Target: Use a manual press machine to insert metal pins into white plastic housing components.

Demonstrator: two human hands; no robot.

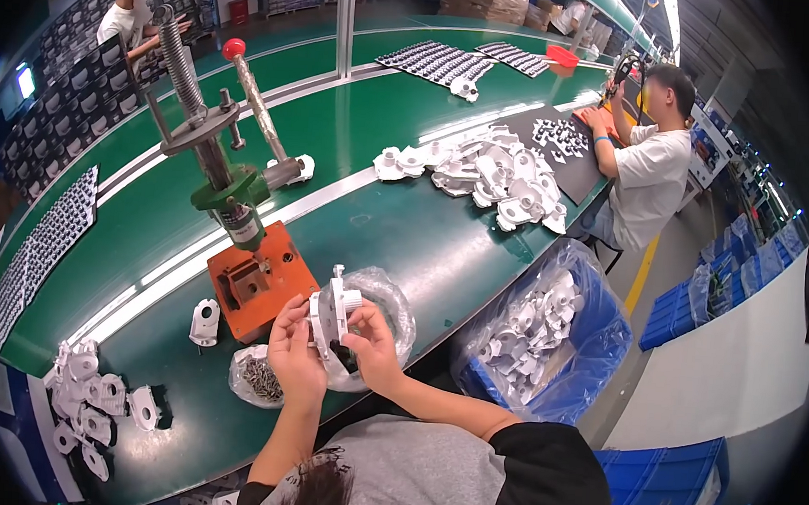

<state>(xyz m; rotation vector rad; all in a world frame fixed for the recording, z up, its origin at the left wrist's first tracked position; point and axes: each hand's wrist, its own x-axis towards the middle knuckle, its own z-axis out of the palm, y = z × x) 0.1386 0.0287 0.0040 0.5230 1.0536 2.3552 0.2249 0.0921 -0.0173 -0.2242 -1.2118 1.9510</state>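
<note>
Between both hands I hold a white plastic housing (330, 311), tilted upright above the near edge of the green bench. My left hand (297, 343) grips its left side, fingers bent round it. On its right side, my right hand (374, 348) pinches it near a short ribbed round piece. A clear plastic bag (403, 313) lies behind and under the hands; its contents are mostly hidden. Beside my left hand sits a small bag of metal pins or screws (262, 379). A hand press with an orange base (279, 259) stands just beyond.
The press has a lever with a red knob (234, 49). One white part (205, 322) lies left of its base. White parts are heaped at lower left (90, 400) and farther right (502, 175). A blue lined crate (604, 325) holds more. A co-worker (651, 166) sits at right.
</note>
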